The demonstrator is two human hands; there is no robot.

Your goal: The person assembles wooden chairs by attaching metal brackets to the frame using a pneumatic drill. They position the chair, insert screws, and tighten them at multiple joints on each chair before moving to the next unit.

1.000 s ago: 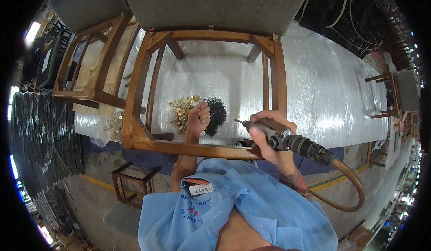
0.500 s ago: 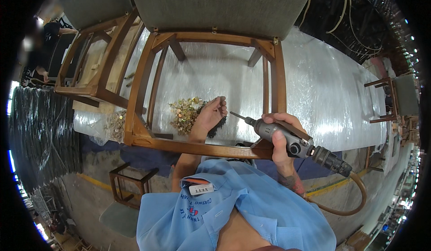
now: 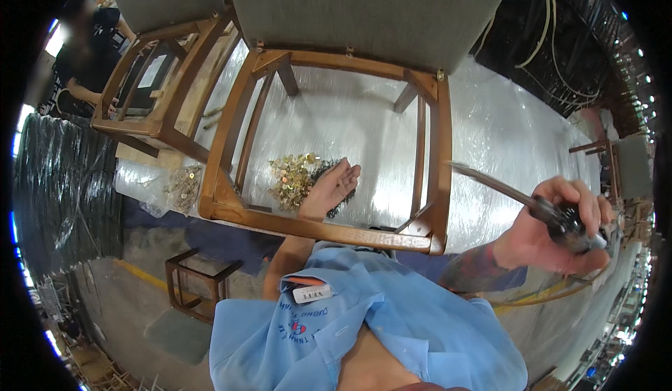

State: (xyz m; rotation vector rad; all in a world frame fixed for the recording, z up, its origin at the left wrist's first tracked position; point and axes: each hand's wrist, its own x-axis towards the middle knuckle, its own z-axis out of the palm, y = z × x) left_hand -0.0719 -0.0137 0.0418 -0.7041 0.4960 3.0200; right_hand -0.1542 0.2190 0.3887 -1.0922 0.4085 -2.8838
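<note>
A pneumatic screwdriver (image 3: 556,219) is gripped in my right hand (image 3: 546,240), off to the right of a wooden chair frame (image 3: 315,224). Its long bit points left toward the frame's right side and is blurred. My left hand (image 3: 334,186) is palm up inside the frame, fingers curled in. Whether small pieces lie in it is too fine to tell. Beside that hand are a pile of brass-coloured metal fittings (image 3: 290,181) and a heap of small black screws (image 3: 327,169). The chair's grey upholstered panel (image 3: 364,13) rises at the frame's far side, with small metal brackets along the joint.
Clear plastic film (image 3: 518,125) covers the worktable. A second grey chair (image 3: 157,121) lies at the left, near another person (image 3: 87,62). More fittings (image 3: 183,186) lie in a plastic bag. A small wooden chair (image 3: 199,286) stands on the floor; an air hose (image 3: 553,294) trails right.
My right hand has swung the screwdriver right, away from the frame's near right corner. My left hand has turned further palm up, staying by the piles. The view has shifted slightly.
</note>
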